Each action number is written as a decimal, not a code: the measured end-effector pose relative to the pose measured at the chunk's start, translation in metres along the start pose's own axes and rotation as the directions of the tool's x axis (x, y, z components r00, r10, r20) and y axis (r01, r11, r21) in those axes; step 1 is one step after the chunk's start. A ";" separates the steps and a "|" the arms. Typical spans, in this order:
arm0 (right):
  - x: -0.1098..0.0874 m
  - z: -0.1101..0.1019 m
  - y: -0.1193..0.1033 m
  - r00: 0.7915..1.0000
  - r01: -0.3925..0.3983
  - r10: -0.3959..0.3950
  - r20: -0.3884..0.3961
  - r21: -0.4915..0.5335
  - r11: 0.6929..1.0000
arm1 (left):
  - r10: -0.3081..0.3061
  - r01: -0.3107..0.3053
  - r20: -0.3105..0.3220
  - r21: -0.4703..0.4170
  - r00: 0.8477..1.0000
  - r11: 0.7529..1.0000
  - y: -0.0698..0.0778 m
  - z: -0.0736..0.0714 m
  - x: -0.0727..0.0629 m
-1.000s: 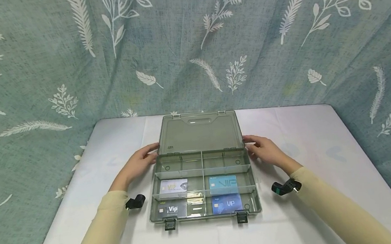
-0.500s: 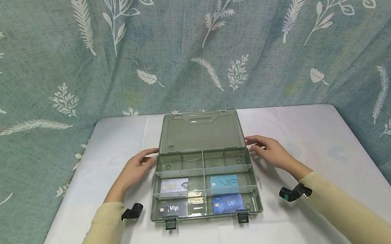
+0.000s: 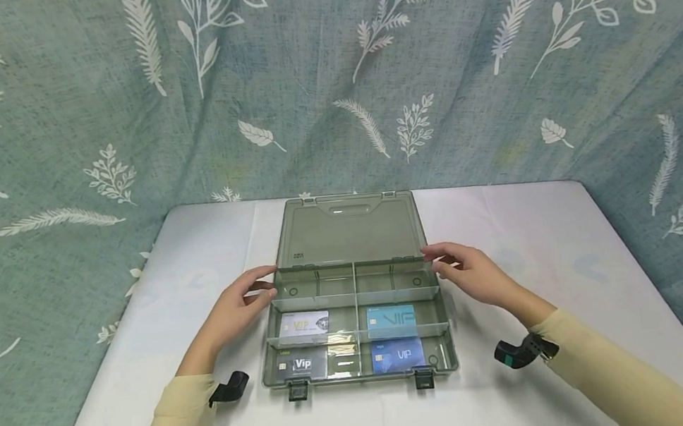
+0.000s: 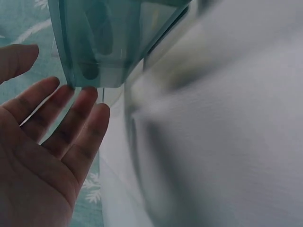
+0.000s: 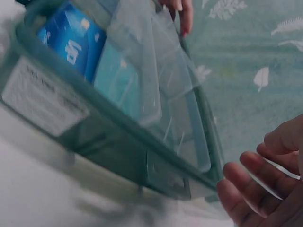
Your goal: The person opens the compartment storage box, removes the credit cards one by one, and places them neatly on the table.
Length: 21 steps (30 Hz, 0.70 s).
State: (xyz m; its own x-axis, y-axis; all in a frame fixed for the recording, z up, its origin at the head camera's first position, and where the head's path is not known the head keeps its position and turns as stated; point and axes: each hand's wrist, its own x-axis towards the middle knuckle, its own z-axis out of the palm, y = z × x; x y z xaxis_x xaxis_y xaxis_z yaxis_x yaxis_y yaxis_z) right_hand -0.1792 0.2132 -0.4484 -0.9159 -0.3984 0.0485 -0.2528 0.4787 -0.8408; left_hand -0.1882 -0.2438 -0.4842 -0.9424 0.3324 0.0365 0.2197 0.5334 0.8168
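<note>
We see the fingers of the left hand loosely bent and spread, tips up at the box's rear left corner, thumb apart from them. The right hand mirrors it at the rear right corner, its fingers relaxed and slightly bent. Neither hand grips anything. Whether the tips touch the plastic or stop just beside it, we cannot tell for certain.

The box sits between the two hands, its long axis running across from one to the other. That is the relation we would judge to matter most: the left fingers have it to their right, the right fingers to their left, and the hinge line joins the two sets of tips. Neither hand is clearly nearer.

Past the hinge, the lid is folded back, away from the person. On the near side of the hinge, dividers split the base into two columns of three. We find the white card in the middle left compartment, the dark card in the front left, the teal card in the middle right and the blue card in the front right. Two latches hang from the front edge. The bench carries it all, with leaf-patterned cloth behind.
</note>
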 end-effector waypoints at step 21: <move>-0.017 0.009 -0.029 0.972 -0.176 0.148 0.185 0.146 0.973 | 0.106 -0.106 0.026 0.020 0.994 0.994 0.008 0.008 -0.031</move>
State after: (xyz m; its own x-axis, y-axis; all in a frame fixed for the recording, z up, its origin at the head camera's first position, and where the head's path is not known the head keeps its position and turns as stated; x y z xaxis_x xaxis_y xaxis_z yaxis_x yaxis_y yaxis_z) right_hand -0.1537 0.1995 -0.4295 -0.8696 -0.4609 -0.1771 -0.0392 0.4220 -0.9057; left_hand -0.1549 -0.2435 -0.4840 -0.9070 0.4072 0.1074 0.3234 0.5103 0.7969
